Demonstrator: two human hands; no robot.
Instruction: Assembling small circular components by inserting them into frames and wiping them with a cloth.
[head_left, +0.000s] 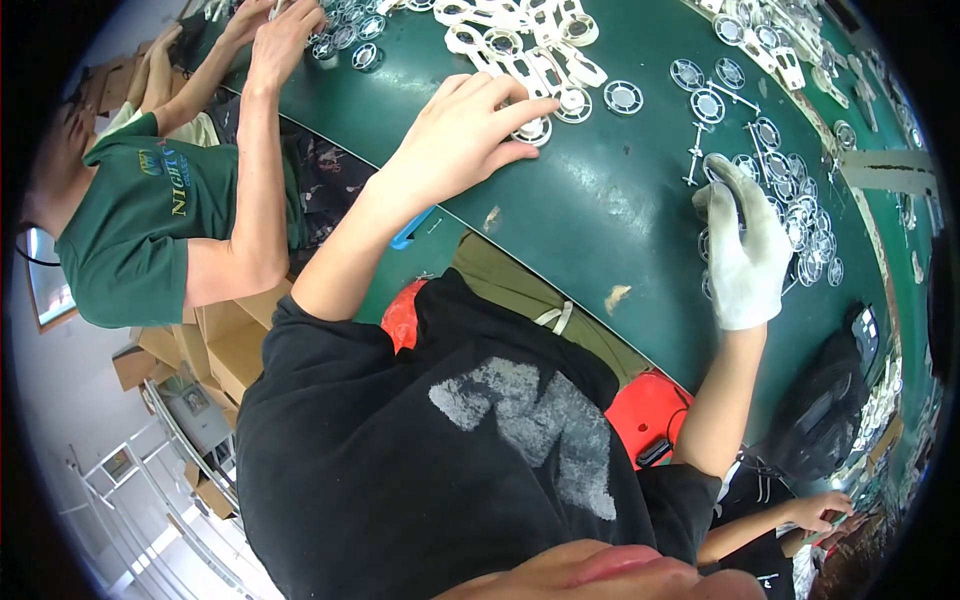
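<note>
My left hand (pixel 455 140) is bare and rests at the near edge of a heap of white plastic parts (pixel 545 70). Its thumb and forefinger close around the round end of one white plastic part (pixel 537 133), partly hidden by the fingers. A white glove covers my right hand (pixel 745 240), which is at the left side of a pile of grey spoked rings (pixel 805 225). The gloved thumb and fingers are bent together; whatever is between their tips cannot be made out. A single spoked ring (pixel 623 97) lies right of the white heap.
Thin grey rods (pixel 695 150) and more rings lie beyond my right hand on the green table (pixel 570 230). A black bag (pixel 825 410) is at the right. On the left a co-worker in a green shirt (pixel 170 220) handles ring parts; another person's hand (pixel 820 510) shows lower right.
</note>
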